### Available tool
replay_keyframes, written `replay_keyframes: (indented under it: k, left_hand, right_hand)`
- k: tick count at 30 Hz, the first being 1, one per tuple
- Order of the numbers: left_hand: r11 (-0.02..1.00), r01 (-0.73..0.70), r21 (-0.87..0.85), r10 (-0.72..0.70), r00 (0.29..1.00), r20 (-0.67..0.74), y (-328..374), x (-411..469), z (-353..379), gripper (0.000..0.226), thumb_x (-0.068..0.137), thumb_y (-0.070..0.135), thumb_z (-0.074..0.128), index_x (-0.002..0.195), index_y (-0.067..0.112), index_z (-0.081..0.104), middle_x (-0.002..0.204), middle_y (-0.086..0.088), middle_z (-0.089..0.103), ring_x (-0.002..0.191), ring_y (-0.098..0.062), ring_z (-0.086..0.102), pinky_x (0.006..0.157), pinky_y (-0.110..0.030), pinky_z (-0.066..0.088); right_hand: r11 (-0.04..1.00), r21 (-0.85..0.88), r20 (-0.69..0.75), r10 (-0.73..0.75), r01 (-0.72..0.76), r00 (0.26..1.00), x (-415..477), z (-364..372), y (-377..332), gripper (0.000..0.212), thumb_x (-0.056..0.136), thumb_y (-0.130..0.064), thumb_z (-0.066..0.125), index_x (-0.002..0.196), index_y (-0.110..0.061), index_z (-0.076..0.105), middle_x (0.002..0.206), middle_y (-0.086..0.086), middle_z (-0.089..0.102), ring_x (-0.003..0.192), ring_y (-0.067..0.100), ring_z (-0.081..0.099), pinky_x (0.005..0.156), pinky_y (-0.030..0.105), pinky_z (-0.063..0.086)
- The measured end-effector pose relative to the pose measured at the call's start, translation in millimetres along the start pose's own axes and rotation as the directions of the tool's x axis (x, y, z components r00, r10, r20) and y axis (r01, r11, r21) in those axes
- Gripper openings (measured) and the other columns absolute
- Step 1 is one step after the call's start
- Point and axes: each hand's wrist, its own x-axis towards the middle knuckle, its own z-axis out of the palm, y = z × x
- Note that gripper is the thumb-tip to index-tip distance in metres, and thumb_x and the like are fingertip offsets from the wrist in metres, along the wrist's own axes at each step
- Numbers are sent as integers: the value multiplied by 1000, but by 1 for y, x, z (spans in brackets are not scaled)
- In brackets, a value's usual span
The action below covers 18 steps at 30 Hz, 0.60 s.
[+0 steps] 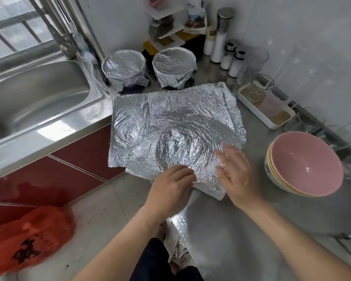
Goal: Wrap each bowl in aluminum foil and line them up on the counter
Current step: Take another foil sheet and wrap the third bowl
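- As I look down from the head camera, a stainless counter (pixel 251 220) runs along white walls, with a steel sink (pixel 39 94) and its faucet (pixel 66 39) at the left end under a barred window.
- Below the counter's front edge I see red cabinet doors (pixel 69 159), a grey tiled floor (pixel 114 199) and a blurred orange plastic bag (pixel 28 240).
- In the back corner stand a tiered white rack (pixel 166 33), a tall steel canister (pixel 224 21) and small dark-capped shakers (pixel 234 59).
- Along the right edge a white tray (pixel 249 104) holds a glass jug (pixel 259 88); a tan layer lies in the tray, and I cannot name it.
- Nearer me on the right edge sits a stack of bowls (pixel 304 165), pink on top with its inside showing plain pink, then a yellow rim, then white.
- Two foil-wrapped bowls stand side by side at the back, the left one (pixel 124 67) just beside the sink, the right one (pixel 173 65) close to it but apart.
- Just in front of them a crumpled foil sheet (pixel 170 118) lies spread out, its near left corner overhanging the front edge, a rounded bulge in its middle.
- My operator's left hand (pixel 170 185) rests on the sheet's near edge with fingers bent onto it; I cannot tell whether it pinches the foil.
- My operator's right hand (pixel 237 173) lies flat on the foil, fingers spread and blurred, just right of the bulge.
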Motion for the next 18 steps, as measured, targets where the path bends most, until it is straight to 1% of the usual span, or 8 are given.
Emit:
replay_keyframes:
  k: [2,4,5,7,9,13,16,18]
  left_hand:
    - [998,60,13,-60,997,47,3,1,-4,33,90,30,58,119,16,68,127,-2,64,121,-24,55,103,-35,43]
    - [990,121,66,-131,977,166,6,6,-10,51,95,46,46,140,22,52,149,-4,45,139,-25,38,115,-41,31]
    - [985,137,101,-157,961,229,7,9,-12,58,96,53,38,148,27,39,158,-3,30,147,-24,24,119,-43,21]
    - [976,152,156,-196,925,324,7,16,-13,65,96,63,18,155,36,12,163,4,0,151,-18,-4,122,-42,1]
    - [972,156,177,-211,910,358,11,25,-11,65,95,64,5,153,37,-4,161,8,-14,148,-15,-17,121,-42,-7]
    - [973,130,189,-194,904,382,18,46,5,68,97,65,10,155,32,-7,161,6,-16,147,-15,-18,121,-43,-8]
    - [970,150,192,-216,893,396,17,54,14,71,98,64,12,156,27,-3,161,4,-13,147,-15,-18,121,-45,-7]
    - [966,158,203,-231,878,419,17,55,16,72,97,65,10,156,25,-4,161,4,-15,147,-15,-19,121,-44,-9]
  right_hand:
    - [891,295,-37,371,-344,928,6,-5,-4,44,93,-27,57,135,-15,50,140,6,49,131,14,42,111,36,33]
    - [626,545,134,592,-558,795,13,-3,-6,40,91,-28,63,128,-27,49,129,-7,57,121,5,52,109,42,38]
    - [527,578,212,640,-623,739,16,0,-5,44,87,-34,65,128,-28,50,126,-9,59,118,5,55,107,44,41]
    - [455,572,257,690,-682,676,19,6,-1,61,77,-45,66,133,-28,49,129,-8,60,119,10,56,105,46,44]
    - [404,607,254,717,-685,649,24,6,-5,53,81,-34,68,131,-26,53,118,-12,65,108,9,62,99,45,48]
    - [372,629,235,746,-683,623,33,7,-7,60,85,-15,71,139,-22,47,119,-4,62,100,5,61,95,33,50]
    - [304,686,254,751,-661,609,34,10,-1,61,85,-5,69,140,-17,44,112,-8,56,83,-17,57,75,9,46]
    - [260,706,286,745,-658,602,35,11,0,60,86,-3,68,139,-17,44,105,-13,56,77,-24,55,67,3,44]
